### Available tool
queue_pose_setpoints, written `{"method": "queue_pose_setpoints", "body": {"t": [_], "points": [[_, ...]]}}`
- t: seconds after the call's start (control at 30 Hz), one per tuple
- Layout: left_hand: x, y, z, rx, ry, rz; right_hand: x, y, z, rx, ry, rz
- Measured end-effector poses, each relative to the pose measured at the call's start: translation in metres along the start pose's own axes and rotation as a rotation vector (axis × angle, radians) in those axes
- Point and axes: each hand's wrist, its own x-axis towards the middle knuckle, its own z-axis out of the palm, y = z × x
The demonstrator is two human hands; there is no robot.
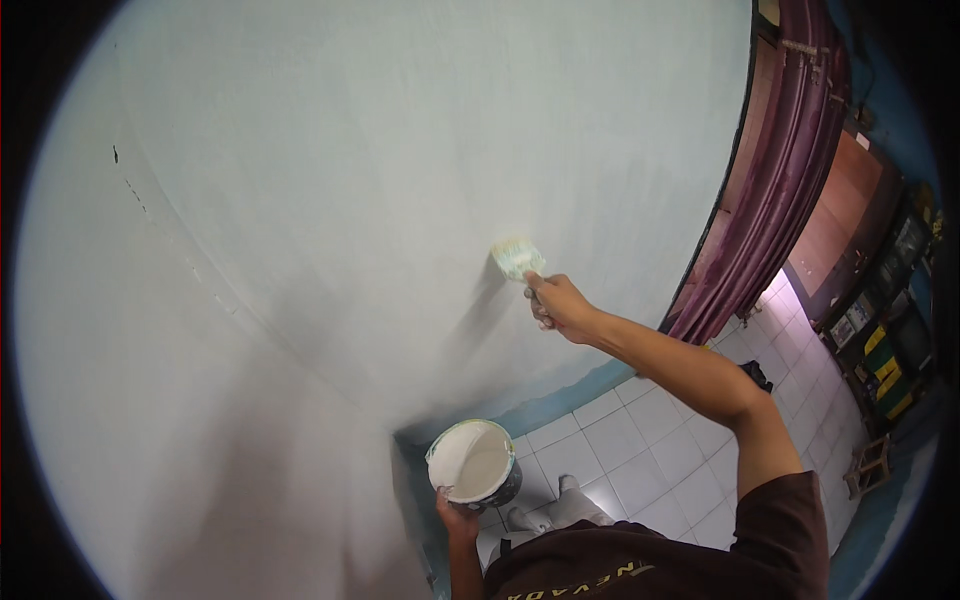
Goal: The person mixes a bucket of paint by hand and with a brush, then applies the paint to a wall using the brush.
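Note:
My right hand [562, 308] is closed round the handle of a wide paintbrush [517, 258]. The brush's bristles and ferrule are smeared with pale paint, and its tip meets or nearly meets the wall [400, 180]. That wall is whitish over pale blue. Low in the view, my left hand [457, 512] grips the near left side of a paint bucket [474, 462], thumb at the rim. White paint coats the bucket's inside, and its outer wall is dark and spattered. Most of the left fingers are hidden by the bucket.
A second wall [130, 350] meets the painted one at a corner on the left. A blue band [570, 390] runs along the wall's foot above the white tiled floor [640, 430]. Purple curtains [760, 200] hang at the right. A small wooden stool [868, 466] and a cluttered shelf [885, 320] stand beyond.

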Motion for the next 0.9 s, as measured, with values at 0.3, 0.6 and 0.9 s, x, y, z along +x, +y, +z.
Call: {"method": "queue_pose_setpoints", "body": {"t": [0.3, 0.6, 0.9], "points": [[-0.006, 0.006, 0.020, 0.012, 0.048, 0.016, 0.006, -0.227, -0.025, 0.713, -0.373, 0.437], [-0.015, 0.010, 0.035, 0.046, 0.057, 0.061, -0.027, -0.353, -0.039, 0.628, -0.522, 0.264], [-0.011, 0.011, 0.031, 0.121, -0.001, -0.036, -0.044, -0.393, 0.000, 0.102, -0.195, -0.523]]}}
